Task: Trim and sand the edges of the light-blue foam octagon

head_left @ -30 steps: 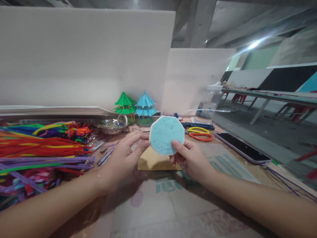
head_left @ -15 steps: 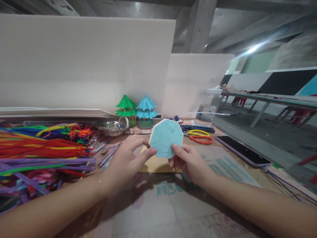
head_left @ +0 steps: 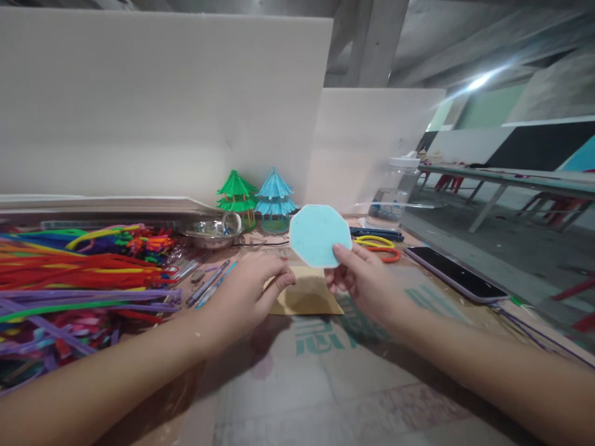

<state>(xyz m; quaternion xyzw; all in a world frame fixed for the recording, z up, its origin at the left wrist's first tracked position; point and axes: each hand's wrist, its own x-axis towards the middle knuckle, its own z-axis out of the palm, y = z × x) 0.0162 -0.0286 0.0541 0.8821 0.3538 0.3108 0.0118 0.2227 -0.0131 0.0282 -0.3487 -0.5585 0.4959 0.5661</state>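
Head camera: The right hand (head_left: 367, 279) pinches a blue octagon (head_left: 316, 235) by its lower right edge, raised beyond a yellow sheet (head_left: 309, 294). The left hand (head_left: 248, 285), fingertips near the thumb, contact unclear, sits apart from the octagon edge it met half a second ago.

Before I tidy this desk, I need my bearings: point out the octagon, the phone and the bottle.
Octagon (head_left: 318, 235): head view, middle of its blue face.
Phone (head_left: 456, 274): head view, middle of its dark screen.
Bottle (head_left: 398, 188): head view, middle of its clear side.
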